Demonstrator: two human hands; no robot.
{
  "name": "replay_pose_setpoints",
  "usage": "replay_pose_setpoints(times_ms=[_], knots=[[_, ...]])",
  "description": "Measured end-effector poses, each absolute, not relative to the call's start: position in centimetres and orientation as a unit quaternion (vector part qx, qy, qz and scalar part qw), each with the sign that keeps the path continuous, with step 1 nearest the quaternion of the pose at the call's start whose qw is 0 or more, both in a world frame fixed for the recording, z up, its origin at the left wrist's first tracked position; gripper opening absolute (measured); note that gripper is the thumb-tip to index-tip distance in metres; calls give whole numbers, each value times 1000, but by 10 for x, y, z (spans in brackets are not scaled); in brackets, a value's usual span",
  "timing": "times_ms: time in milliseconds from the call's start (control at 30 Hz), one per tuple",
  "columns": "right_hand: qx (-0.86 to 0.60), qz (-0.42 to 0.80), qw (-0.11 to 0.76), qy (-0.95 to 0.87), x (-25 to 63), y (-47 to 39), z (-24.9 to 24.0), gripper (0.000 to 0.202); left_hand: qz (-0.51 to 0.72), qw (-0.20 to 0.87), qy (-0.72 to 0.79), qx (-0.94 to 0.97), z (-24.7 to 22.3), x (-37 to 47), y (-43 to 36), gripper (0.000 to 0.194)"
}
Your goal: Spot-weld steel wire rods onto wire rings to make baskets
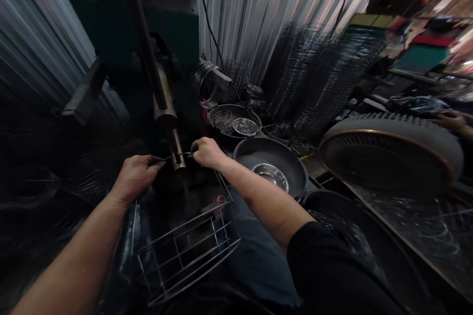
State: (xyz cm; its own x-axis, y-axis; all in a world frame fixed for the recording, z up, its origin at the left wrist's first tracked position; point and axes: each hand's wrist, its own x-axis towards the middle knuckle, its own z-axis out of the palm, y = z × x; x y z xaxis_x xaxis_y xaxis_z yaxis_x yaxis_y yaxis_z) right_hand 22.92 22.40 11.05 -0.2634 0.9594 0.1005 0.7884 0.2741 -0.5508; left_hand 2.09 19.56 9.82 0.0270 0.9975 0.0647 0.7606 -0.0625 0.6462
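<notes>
A thin metal wire (187, 153) runs across the tip of a machine's metal rod (177, 150), which looks like a welder's electrode. My left hand (137, 178) pinches the wire's left part between thumb and fingers. On the other side my right hand (207, 151) is closed round its right part. Below both hands, above my lap, is an open wire basket (180, 251) made of thin bars. Whether the wire belongs to this basket I cannot tell. Shadow hides the area beneath the rod.
A dark machine body (177, 34) stands ahead. To the right are a black basin (242, 150) with a steel bowl (271, 174) in the nearer basin (295, 157), a large fan (391, 152) and stacked wire racks (295, 74). Another person's hand (454, 120) shows at far right.
</notes>
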Motion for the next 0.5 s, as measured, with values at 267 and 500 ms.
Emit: replay_pose_setpoints(times_ms=[267, 500], knots=[[-574, 212, 213, -762, 229, 227, 107, 11, 280, 240, 654, 660, 94, 21, 196, 38], [-580, 234, 222, -748, 230, 228, 104, 12, 295, 281, 659, 632, 93, 22, 195, 39]])
